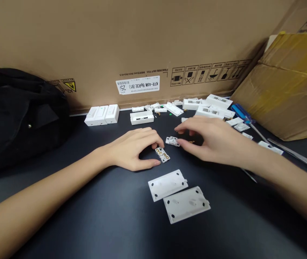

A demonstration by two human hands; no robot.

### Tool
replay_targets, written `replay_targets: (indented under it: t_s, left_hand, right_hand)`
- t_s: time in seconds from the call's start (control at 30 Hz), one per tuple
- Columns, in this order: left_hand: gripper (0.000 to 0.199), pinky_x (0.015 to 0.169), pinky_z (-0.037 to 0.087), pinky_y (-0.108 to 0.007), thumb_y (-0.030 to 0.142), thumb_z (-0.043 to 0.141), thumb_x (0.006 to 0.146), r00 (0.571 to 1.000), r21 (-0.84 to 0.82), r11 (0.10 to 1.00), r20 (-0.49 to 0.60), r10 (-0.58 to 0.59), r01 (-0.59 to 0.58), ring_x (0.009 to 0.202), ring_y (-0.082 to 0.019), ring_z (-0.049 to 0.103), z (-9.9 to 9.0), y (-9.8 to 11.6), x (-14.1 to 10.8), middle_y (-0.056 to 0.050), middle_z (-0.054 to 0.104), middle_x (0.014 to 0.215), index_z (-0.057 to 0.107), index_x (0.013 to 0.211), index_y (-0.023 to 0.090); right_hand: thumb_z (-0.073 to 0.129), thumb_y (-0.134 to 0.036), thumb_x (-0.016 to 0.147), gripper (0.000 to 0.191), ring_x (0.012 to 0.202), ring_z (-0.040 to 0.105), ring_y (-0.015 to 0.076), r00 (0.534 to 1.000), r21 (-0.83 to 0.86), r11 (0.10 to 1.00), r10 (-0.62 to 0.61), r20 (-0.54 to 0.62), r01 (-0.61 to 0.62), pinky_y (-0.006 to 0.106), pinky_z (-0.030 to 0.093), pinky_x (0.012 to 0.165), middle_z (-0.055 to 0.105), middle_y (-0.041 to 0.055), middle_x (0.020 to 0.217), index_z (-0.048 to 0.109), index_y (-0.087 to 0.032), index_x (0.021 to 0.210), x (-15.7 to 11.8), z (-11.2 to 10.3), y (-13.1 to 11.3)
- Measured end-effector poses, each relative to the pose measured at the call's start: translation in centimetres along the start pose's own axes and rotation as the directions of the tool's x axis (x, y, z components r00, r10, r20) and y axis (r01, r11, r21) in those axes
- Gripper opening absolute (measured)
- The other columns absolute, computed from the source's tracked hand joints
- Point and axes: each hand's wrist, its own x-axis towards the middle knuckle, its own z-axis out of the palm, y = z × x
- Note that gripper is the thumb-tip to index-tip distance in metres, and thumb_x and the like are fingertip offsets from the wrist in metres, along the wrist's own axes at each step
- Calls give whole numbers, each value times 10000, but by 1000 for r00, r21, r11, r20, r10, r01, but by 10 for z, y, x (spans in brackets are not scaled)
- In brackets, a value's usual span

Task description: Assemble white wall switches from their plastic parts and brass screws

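My left hand (133,149) rests low on the dark table, thumb and index finger curled round a small white plastic switch-like insert with brass contacts (162,155). My right hand (210,138) hovers just to the right, with thumb and index finger apart. Its thumb tip is at the edge of a second small white insert (171,141), which lies on the table. Closer to me lie two flat white cover plates with holes at the corners, one plate (168,184) slightly overlapping or touching the other plate (187,205).
Three white closed cases (102,115) stand at the back left, and a white housing (141,117) at the back middle. More white housings (210,108) are piled at the back right. A blue screwdriver (241,112), tweezers-like metal tool (299,156), black bag (21,118) and cardboard boxes (88,36) border the table.
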Motion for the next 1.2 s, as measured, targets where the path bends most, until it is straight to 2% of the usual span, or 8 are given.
replay_targets:
  t_s: [0.17, 0.33, 0.47, 0.6, 0.7, 0.87, 1.07, 1.2]
  left_hand:
    - [286, 808, 431, -326, 426, 682, 895, 1000, -11, 1000, 7, -19, 20, 867, -187, 542, -1, 2, 0, -34, 602, 968, 574, 1012, 188]
    - [292, 812, 433, -332, 397, 697, 858, 1000, -41, 999, 6, -7, 7, 891, -195, 531, -2, 2, -1, -45, 593, 1012, 531, 989, 195]
    - [258, 817, 443, -333, 355, 695, 845, 1000, -74, 997, -4, 20, -20, 893, -198, 534, -3, 0, -1, -49, 591, 999, 512, 939, 202]
    - [218, 806, 452, -331, 311, 689, 837, 997, -110, 991, -22, 71, -73, 874, -199, 547, -3, -1, -1, -47, 606, 951, 507, 895, 206]
    - [217, 803, 460, -332, 312, 702, 831, 995, -122, 988, -35, 94, -98, 879, -205, 557, -2, -2, -2, -55, 616, 949, 522, 889, 205]
    - [262, 809, 463, -319, 368, 723, 852, 996, -120, 989, -35, 83, -87, 891, -202, 569, -1, -2, -2, -64, 614, 972, 519, 863, 204]
    - [369, 808, 460, -304, 508, 738, 879, 998, -111, 991, -23, 66, -68, 884, -188, 566, -1, -1, -1, -59, 606, 986, 542, 847, 197]
    - [354, 804, 467, -308, 486, 738, 873, 998, -109, 992, -15, 64, -66, 903, -192, 570, -1, -1, -3, -67, 591, 1030, 533, 899, 198]
  right_hand:
    - [643, -318, 861, 255, 768, 713, 247, 995, -42, 998, 39, 92, -35, 356, 506, 660, 780, 81, 918, 750, -188, 1052, -6, -22, 21]
    - [611, -199, 841, 194, 724, 716, 226, 984, -37, 999, 10, 178, -4, 334, 492, 632, 788, 51, 862, 736, -208, 989, -9, -20, 24]
    - [572, -138, 832, 189, 679, 702, 199, 987, -37, 999, -23, 159, 29, 314, 475, 630, 779, 33, 819, 710, -214, 936, -8, -13, 20]
    - [576, -149, 802, 154, 644, 676, 205, 987, -42, 999, -2, 163, 9, 308, 448, 578, 745, 24, 762, 682, -227, 883, -8, -11, 18]
    - [568, -169, 815, 122, 633, 657, 204, 982, -5, 998, -55, 182, 57, 309, 441, 569, 729, 24, 757, 662, -237, 852, -9, -11, 15]
    - [531, -215, 913, 149, 685, 657, 190, 967, 97, 983, -173, 185, 157, 302, 467, 627, 732, 40, 834, 678, -229, 896, -10, -8, 8]
    - [522, -222, 950, 189, 776, 675, 209, 983, 68, 988, -143, 114, 135, 318, 474, 693, 726, 54, 897, 707, -214, 988, -7, 4, 5]
    - [502, -200, 964, 220, 806, 673, 209, 988, 39, 990, -135, 80, 132, 324, 482, 726, 729, 63, 931, 711, -197, 1031, -5, 9, 6]
